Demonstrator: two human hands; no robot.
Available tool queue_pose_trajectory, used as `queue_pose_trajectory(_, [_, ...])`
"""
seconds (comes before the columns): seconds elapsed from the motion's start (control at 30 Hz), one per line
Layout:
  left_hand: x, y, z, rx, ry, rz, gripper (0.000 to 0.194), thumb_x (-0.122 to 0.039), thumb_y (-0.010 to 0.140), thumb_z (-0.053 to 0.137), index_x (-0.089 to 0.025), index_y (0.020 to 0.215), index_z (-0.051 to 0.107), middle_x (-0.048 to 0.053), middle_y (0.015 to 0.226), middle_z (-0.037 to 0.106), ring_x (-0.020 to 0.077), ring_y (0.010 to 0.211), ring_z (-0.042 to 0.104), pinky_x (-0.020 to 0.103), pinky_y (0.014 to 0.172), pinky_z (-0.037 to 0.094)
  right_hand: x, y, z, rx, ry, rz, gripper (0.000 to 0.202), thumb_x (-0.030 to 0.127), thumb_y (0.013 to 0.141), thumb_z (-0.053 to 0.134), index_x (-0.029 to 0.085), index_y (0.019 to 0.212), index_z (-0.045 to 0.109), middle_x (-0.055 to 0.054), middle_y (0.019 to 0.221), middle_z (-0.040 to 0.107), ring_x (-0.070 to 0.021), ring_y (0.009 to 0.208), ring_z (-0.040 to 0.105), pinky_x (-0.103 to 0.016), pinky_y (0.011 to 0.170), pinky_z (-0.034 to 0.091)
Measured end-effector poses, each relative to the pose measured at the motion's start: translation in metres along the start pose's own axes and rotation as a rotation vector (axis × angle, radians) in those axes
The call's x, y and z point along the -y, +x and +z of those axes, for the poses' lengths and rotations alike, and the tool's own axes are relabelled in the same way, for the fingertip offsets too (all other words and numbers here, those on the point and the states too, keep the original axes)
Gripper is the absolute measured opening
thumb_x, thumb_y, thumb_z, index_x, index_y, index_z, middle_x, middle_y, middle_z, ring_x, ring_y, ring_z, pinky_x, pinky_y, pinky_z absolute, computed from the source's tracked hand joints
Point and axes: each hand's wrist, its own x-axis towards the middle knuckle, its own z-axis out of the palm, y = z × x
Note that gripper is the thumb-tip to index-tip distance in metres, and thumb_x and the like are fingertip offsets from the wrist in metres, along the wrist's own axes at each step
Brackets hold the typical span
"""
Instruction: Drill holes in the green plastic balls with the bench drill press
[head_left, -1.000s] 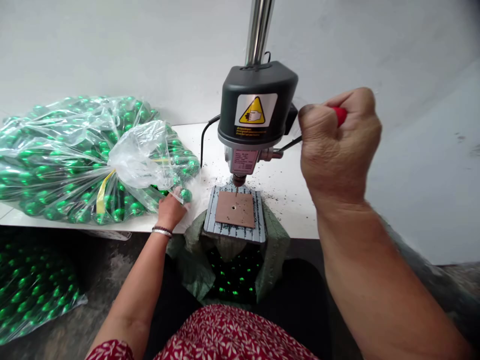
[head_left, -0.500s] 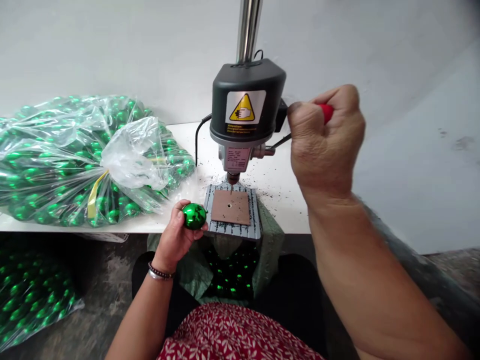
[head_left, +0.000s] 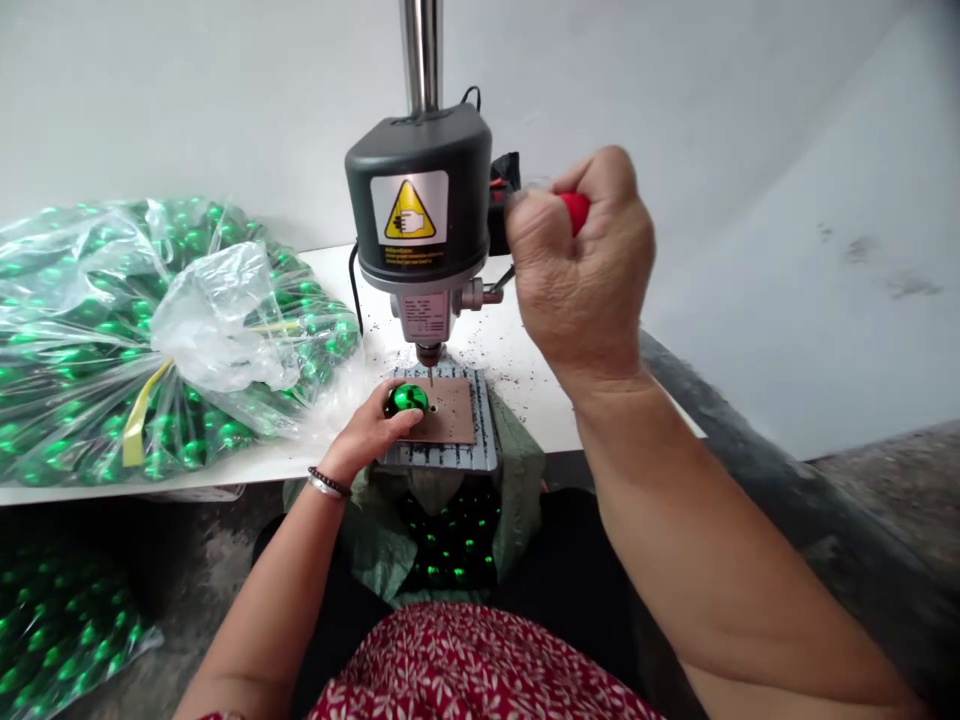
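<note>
A shiny green ball (head_left: 409, 399) is between the fingers and thumb of my left hand (head_left: 375, 425), over the left part of a brown square board (head_left: 455, 425). The board, with a small hole in it, lies on the grey slotted base (head_left: 486, 440) of a drill press (head_left: 420, 190). The thin drill bit points down just right of the ball, apart from it as far as I can tell. My right hand (head_left: 585, 270) is raised to the right of the machine's head, closed round a red-knobbed lever (head_left: 574, 212).
A large clear bag of green balls (head_left: 90, 330) covers the left of the white table (head_left: 525, 340). Another such bag (head_left: 60, 620) is at lower left. Below the base, a green sack (head_left: 521, 480) stands open with green balls inside. Dark shavings are scattered about the base.
My left hand has brought the green ball rightward relative to the machine, from beside the base to over the brown board. The view has shifted; my right hand still grips the lever.
</note>
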Motion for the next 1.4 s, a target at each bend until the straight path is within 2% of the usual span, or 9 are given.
queue_pose_trajectory(0.1, [0.001, 0.011, 0.002, 0.038, 0.045, -0.052, 0.061, -0.04, 0.078, 0.067, -0.017, 0.133, 0.052, 0.006, 0.104, 0.067, 0.014, 0.072, 0.061, 0.031, 0.069, 0.053, 0.001, 0.001, -0.001, 0.011, -0.022, 0.006, 0.026, 0.023, 0.088, 0.053, 0.02, 0.072, 0.033, 0.007, 0.064, 0.034, -0.0008, 0.059, 0.031, -0.02, 0.064, 0.031])
queue_pose_trajectory(0.3, [0.001, 0.017, 0.003, 0.011, 0.231, 0.049, 0.06, -0.038, 0.075, 0.072, -0.021, 0.131, 0.059, 0.006, 0.116, 0.07, 0.0226, 0.104, 0.064, 0.038, 0.095, 0.051, -0.001, -0.001, -0.002, 0.01, -0.055, -0.008, 0.024, 0.028, 0.089, 0.047, 0.02, 0.072, 0.032, 0.006, 0.066, 0.031, -0.0007, 0.06, 0.027, -0.019, 0.067, 0.029])
queue_pose_trajectory(0.47, [-0.005, 0.018, 0.005, 0.023, 0.32, 0.063, 0.062, -0.036, 0.075, 0.071, -0.021, 0.134, 0.059, 0.005, 0.113, 0.072, 0.0225, 0.102, 0.066, 0.036, 0.094, 0.052, -0.002, -0.001, -0.002, 0.016, -0.027, -0.014, 0.024, 0.029, 0.089, 0.049, 0.02, 0.074, 0.033, 0.006, 0.066, 0.031, -0.0004, 0.059, 0.026, -0.018, 0.066, 0.031])
queue_pose_trajectory(0.6, [-0.011, 0.025, 0.006, 0.049, 0.415, 0.096, 0.058, -0.032, 0.071, 0.073, -0.02, 0.127, 0.065, 0.005, 0.109, 0.073, 0.0229, 0.1, 0.067, 0.036, 0.095, 0.051, -0.001, 0.0, -0.003, 0.042, -0.039, 0.004, 0.026, 0.03, 0.091, 0.049, 0.02, 0.075, 0.032, 0.005, 0.068, 0.03, -0.0008, 0.061, 0.028, -0.018, 0.066, 0.032])
queue_pose_trajectory(0.83, [-0.016, 0.035, 0.009, 0.072, 0.522, 0.185, 0.053, -0.03, 0.066, 0.076, -0.02, 0.118, 0.07, 0.006, 0.103, 0.071, 0.0245, 0.099, 0.065, 0.036, 0.093, 0.052, 0.001, 0.0, -0.003, 0.02, -0.059, 0.034, 0.034, 0.026, 0.087, 0.061, 0.022, 0.072, 0.031, 0.003, 0.066, 0.033, -0.0072, 0.063, 0.028, -0.024, 0.064, 0.035])
queue_pose_trajectory(1.0, [-0.015, 0.034, 0.013, 0.088, 0.392, 0.12, 0.052, -0.032, 0.066, 0.075, -0.019, 0.116, 0.069, 0.003, 0.1, 0.071, 0.0214, 0.092, 0.064, 0.034, 0.088, 0.052, 0.001, 0.001, -0.003, 0.012, -0.005, 0.032, 0.032, 0.023, 0.087, 0.061, 0.021, 0.072, 0.033, 0.005, 0.064, 0.032, -0.0049, 0.06, 0.028, -0.022, 0.063, 0.035])
queue_pose_trajectory(1.13, [-0.012, 0.033, 0.015, 0.075, 0.308, 0.127, 0.047, -0.03, 0.063, 0.076, -0.018, 0.108, 0.069, 0.0, 0.093, 0.07, 0.0191, 0.087, 0.063, 0.031, 0.084, 0.051, 0.002, -0.001, -0.002, 0.018, 0.079, 0.052, 0.027, 0.022, 0.087, 0.058, 0.019, 0.073, 0.035, 0.006, 0.065, 0.031, 0.0, 0.057, 0.029, -0.016, 0.058, 0.034])
queue_pose_trajectory(1.23, [-0.009, 0.034, 0.017, 0.069, 0.255, 0.11, 0.043, -0.03, 0.063, 0.075, -0.018, 0.104, 0.069, -0.001, 0.089, 0.069, 0.0182, 0.084, 0.062, 0.029, 0.08, 0.051, 0.0, -0.005, -0.002, 0.005, 0.082, 0.023, 0.024, 0.022, 0.087, 0.056, 0.017, 0.074, 0.037, 0.007, 0.066, 0.032, 0.0031, 0.058, 0.032, -0.013, 0.061, 0.033])
queue_pose_trajectory(1.4, [-0.005, 0.036, 0.019, 0.041, 0.248, 0.091, 0.046, -0.033, 0.063, 0.075, -0.018, 0.105, 0.068, 0.0, 0.091, 0.068, 0.0186, 0.086, 0.061, 0.03, 0.08, 0.049, -0.009, -0.012, -0.003, -0.018, 0.083, -0.058, 0.026, 0.032, 0.089, 0.056, 0.017, 0.078, 0.039, 0.007, 0.068, 0.033, 0.0035, 0.06, 0.032, -0.013, 0.061, 0.031])
